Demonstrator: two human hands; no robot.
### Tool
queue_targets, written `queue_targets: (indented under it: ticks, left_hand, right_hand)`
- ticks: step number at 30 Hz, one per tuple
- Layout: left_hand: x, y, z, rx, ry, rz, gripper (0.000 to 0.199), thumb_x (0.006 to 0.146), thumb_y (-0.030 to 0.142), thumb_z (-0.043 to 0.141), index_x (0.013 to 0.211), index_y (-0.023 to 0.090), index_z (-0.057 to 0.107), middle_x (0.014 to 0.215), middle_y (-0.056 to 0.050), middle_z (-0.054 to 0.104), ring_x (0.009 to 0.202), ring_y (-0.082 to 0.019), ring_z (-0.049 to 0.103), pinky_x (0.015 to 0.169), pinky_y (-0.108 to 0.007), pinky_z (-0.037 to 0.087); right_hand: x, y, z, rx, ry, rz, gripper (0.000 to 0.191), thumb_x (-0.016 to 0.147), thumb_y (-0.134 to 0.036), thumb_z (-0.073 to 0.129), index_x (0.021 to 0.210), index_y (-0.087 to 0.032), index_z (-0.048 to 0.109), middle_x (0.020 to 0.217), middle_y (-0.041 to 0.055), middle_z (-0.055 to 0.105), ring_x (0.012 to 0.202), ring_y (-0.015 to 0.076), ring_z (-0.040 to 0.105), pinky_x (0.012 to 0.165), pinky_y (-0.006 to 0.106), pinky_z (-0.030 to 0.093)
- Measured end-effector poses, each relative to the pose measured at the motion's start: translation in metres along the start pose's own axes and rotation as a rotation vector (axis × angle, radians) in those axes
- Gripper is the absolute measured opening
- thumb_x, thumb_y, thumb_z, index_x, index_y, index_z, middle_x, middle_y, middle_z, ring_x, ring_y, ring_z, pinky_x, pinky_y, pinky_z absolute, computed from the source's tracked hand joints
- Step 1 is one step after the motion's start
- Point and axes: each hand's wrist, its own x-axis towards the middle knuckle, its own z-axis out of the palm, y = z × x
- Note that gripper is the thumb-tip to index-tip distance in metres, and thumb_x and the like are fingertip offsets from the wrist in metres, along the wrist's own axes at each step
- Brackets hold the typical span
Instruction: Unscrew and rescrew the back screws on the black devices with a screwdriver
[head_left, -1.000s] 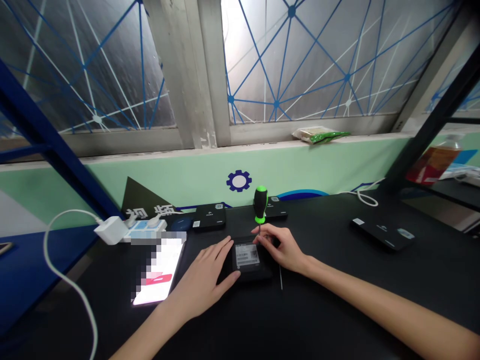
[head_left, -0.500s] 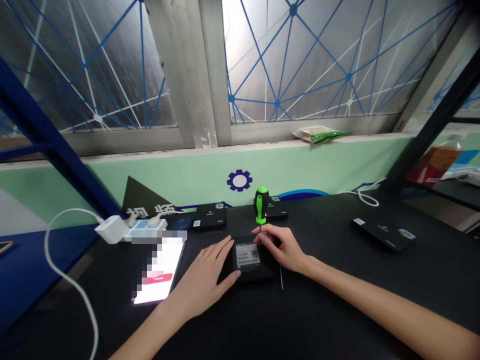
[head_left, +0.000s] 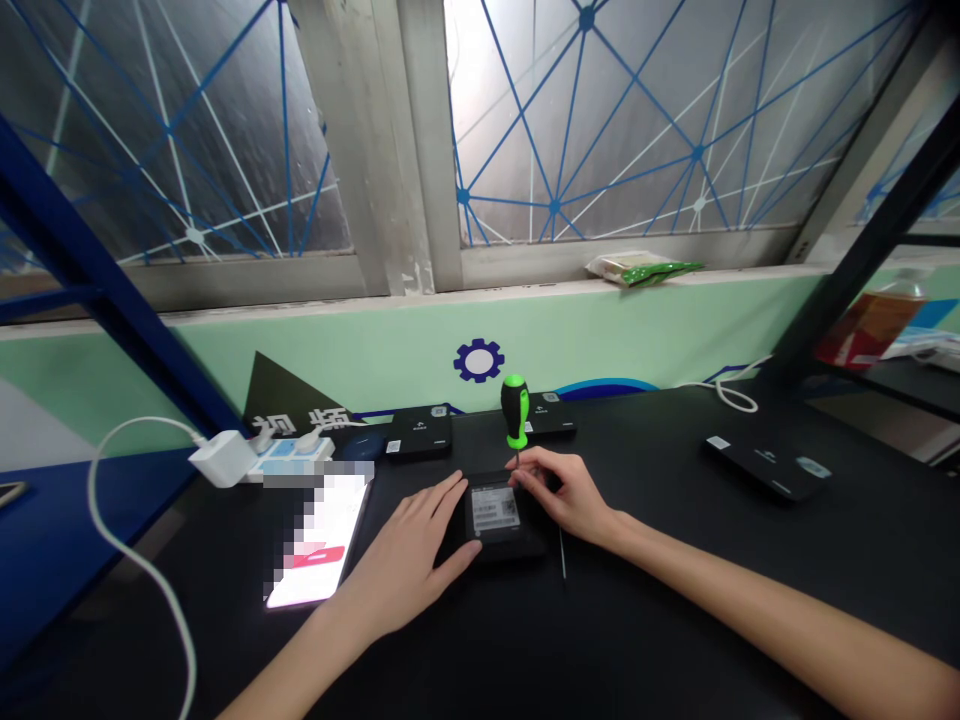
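Our left hand (head_left: 416,550) lies spread against a flat, square, pale-labelled black box (head_left: 495,508), in from the far edge of the black tabletop (head_left: 637,640). At the box's far right corner stands a green-and-black screwdriver (head_left: 515,412), its shaft pinched by our right hand (head_left: 562,492).

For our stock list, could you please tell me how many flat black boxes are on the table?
4: the front box between the left hand and right hand, the back-left box, the back-middle box partly behind the screwdriver, and the far-right box. Others may be hidden.
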Motion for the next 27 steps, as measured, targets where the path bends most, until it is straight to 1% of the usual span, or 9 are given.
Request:
queue_targets:
  ticks: [5, 9, 16, 21, 24, 27]
  left_hand:
    - [-0.0003, 0.0, 0.0004, -0.002, -0.003, 0.003, 0.062, 0.101, 0.057, 0.04, 0.154, 0.03, 0.026, 0.157, -0.006, 0.035, 0.139, -0.03, 0.039, 0.109, -0.046, 0.038]
    - [-0.0001, 0.0002, 0.0005, 0.003, -0.011, -0.01, 0.062, 0.1, 0.057, 0.041, 0.154, 0.029, 0.027, 0.157, -0.005, 0.034, 0.139, -0.029, 0.039, 0.11, -0.046, 0.038]
    - [-0.0005, -0.0006, 0.0014, 0.004, 0.001, 0.001, 0.062, 0.101, 0.057, 0.04, 0.154, 0.029, 0.026, 0.157, -0.006, 0.035, 0.139, -0.03, 0.039, 0.109, -0.046, 0.039]
    - [-0.0006, -0.0003, 0.0006, -0.001, -0.007, -0.006, 0.062, 0.1, 0.057, 0.04, 0.154, 0.03, 0.026, 0.158, -0.005, 0.034, 0.139, -0.03, 0.039, 0.11, -0.047, 0.038]
    - [-0.0006, -0.0001, 0.0006, -0.001, -0.005, -0.001, 0.062, 0.101, 0.057, 0.04, 0.154, 0.03, 0.026, 0.158, -0.005, 0.034, 0.139, -0.03, 0.039, 0.11, -0.047, 0.038]
    - [-0.0003, 0.0002, 0.0001, 0.001, -0.013, -0.007, 0.062, 0.1, 0.057, 0.04, 0.154, 0.029, 0.027, 0.157, -0.005, 0.034, 0.139, -0.03, 0.039, 0.11, -0.046, 0.038]
  right_hand:
    - [-0.0007, -0.0006, -0.0011, 0.01, -0.016, 0.012, 0.02, 0.1, -0.032, 0.05, 0.105, -0.019, 0.064, 0.08, 0.0046, 0.073, 0.058, 0.0138, 0.059, 0.056, 0.025, 0.046]
    - [-0.0015, 0.0008, -0.0005, 0.001, -0.012, -0.009, 0.018, 0.099, -0.03, 0.052, 0.106, -0.018, 0.065, 0.081, 0.0049, 0.074, 0.056, 0.0135, 0.058, 0.058, 0.026, 0.047]
    - [-0.0008, 0.0, 0.0007, -0.001, 0.031, -0.013, 0.017, 0.097, -0.032, 0.055, 0.1, -0.018, 0.066, 0.08, 0.0059, 0.074, 0.059, 0.0146, 0.061, 0.056, 0.026, 0.048]
    - [-0.0009, 0.0007, 0.0011, -0.001, 0.059, 0.014, 0.015, 0.094, -0.034, 0.059, 0.093, -0.019, 0.064, 0.075, 0.0037, 0.069, 0.057, 0.0142, 0.057, 0.055, 0.026, 0.048]
    - [-0.0011, 0.0018, 0.0014, 0.005, 0.052, 0.028, 0.015, 0.094, -0.034, 0.06, 0.091, -0.02, 0.061, 0.073, 0.0026, 0.066, 0.057, 0.014, 0.056, 0.055, 0.026, 0.047]
    - [-0.0011, 0.0024, 0.0017, 0.029, 0.026, 0.042, 0.015, 0.095, -0.035, 0.059, 0.091, -0.02, 0.059, 0.075, 0.0029, 0.066, 0.059, 0.0142, 0.056, 0.055, 0.025, 0.047]
